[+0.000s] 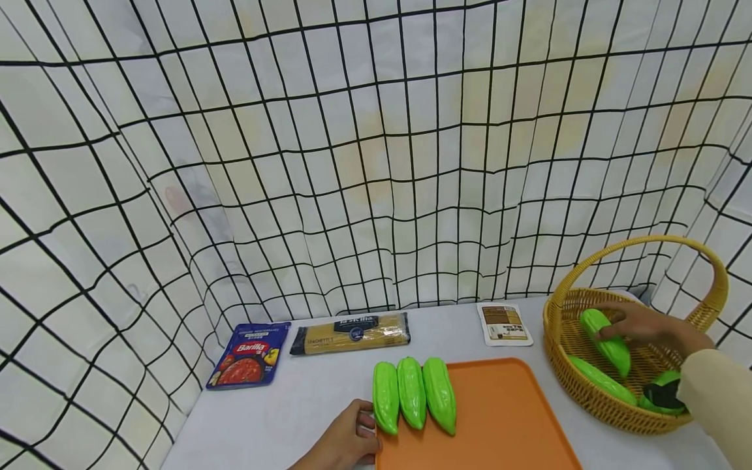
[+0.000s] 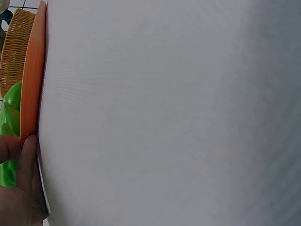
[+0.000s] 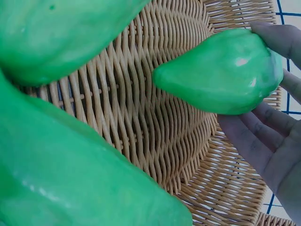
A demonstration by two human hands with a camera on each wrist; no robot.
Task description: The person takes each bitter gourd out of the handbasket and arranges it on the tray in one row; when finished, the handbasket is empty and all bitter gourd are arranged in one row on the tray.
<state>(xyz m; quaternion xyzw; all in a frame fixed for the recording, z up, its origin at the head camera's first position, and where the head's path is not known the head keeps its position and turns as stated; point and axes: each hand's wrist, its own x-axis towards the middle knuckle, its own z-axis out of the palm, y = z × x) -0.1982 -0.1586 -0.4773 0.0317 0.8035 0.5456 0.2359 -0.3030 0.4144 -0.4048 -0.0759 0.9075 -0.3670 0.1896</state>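
My right hand [image 1: 637,324] is inside the wicker basket [image 1: 611,421] and grips a glossy green tapered vegetable [image 1: 608,343] round its thick end. In the right wrist view, thumb and fingers lie on either side of that vegetable [image 3: 216,73], its narrow tip pointing away from the palm. Two more green vegetables [image 1: 602,380] lie in the basket, one partly covered by a dark object at the wrist. My left hand [image 1: 346,436] pinches the left edge of the orange tray [image 1: 499,418]. Three like vegetables [image 1: 411,393] lie side by side along the tray's far left part.
Behind the tray lie a spaghetti pack [image 1: 352,333] and a small white-and-brown pouch [image 1: 505,324]. A blue Barilla sauce pouch [image 1: 249,356] is at the left. Black netting [image 1: 405,170] over pale cloth walls the table on the back and sides. The basket's tall handle [image 1: 640,241] arches above it.
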